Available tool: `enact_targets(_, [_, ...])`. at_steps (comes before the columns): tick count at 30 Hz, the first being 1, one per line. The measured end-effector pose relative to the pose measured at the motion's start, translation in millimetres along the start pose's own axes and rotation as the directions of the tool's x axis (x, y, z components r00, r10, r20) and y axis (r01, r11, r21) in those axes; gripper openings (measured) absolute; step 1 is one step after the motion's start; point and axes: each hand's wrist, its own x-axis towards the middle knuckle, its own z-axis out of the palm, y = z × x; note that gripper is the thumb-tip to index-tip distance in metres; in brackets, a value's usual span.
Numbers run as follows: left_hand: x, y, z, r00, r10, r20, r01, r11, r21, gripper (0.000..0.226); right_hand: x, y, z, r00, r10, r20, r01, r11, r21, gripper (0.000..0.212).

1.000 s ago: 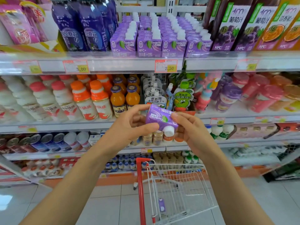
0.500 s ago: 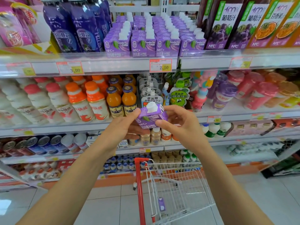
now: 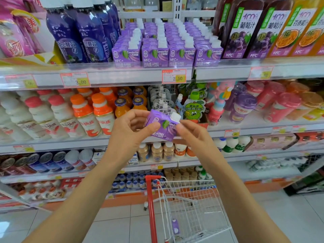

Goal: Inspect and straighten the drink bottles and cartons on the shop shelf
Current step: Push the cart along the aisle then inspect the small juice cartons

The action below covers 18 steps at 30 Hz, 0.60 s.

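Holding tilted purple carton (image 3: pixel 166 128) between both hands (image 3: pixel 128 132) (image 3: pixel 192 135)

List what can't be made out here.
Head view:
- purple carton: rear and underside hidden by left hand and right hand.
- Far-left price tag: blurred, unreadable.
- grape juice bottles: caps cut off by top edge.
- small carton in trolley: too small to read.

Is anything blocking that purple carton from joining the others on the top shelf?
Nothing visible. The purple white-capped juice carton, pinched by the left hand and right hand, has open air up to the row of matching purple cartons, though its front looks full.
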Motion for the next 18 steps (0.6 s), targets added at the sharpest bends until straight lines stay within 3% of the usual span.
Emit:
enact_targets(3, [-1.7, 1.2, 0.8, 0.979, 0.202, -0.004, -0.195, 0.954, 0.229, 0.032, 8.4, -8.1, -3.2, 0.995, 0.013, -0.100, -0.005, 0.997, 0.079, 0.047])
enact_targets(7, [-1.5, 1.9, 4.9, 0.872, 0.473, 0.126, -0.476, 0.761, 0.441, 0.034, 16.9, -11.6, -2.2, 0.994, 0.037, -0.104, -0.020, 0.987, 0.156, 0.026])
enact_targets(9, [1.5, 3.4, 2.7, 0.835, 0.521, 0.177, -0.538, 0.707, 0.459, 0.038, 20.1, -12.7, -2.7, 0.994, 0.006, -0.107, 0.014, 0.983, 0.184, 0.023])
enact_targets(11, [4.7, 8.0, 0.7, 0.888, 0.424, 0.179, -0.460, 0.808, 0.368, 0.047, 22.8, -16.3, -4.3, 0.992, -0.064, -0.112, 0.083, 0.983, 0.166, 0.021])
enact_targets(14, [11.9, 18.0, -1.0, 0.987, 0.066, 0.147, -0.094, 0.976, 0.196, 0.053, 26.2, -25.6, -6.0, 0.978, -0.181, -0.105, 0.193, 0.974, 0.115, 0.020])
enact_targets(16, [18.0, 16.8, -0.7, 0.964, -0.123, 0.238, 0.116, 0.992, 0.041, 0.050, 29.1, -31.7, -7.2, 0.964, -0.256, -0.078, 0.260, 0.964, 0.049, 0.021])
enact_targets(18, [22.1, 16.9, 1.5, 0.941, -0.175, 0.290, 0.199, 0.979, -0.053, 0.045, 32.1, -37.1, -7.9, 0.953, -0.301, -0.041, 0.302, 0.953, 0.002, 0.023])
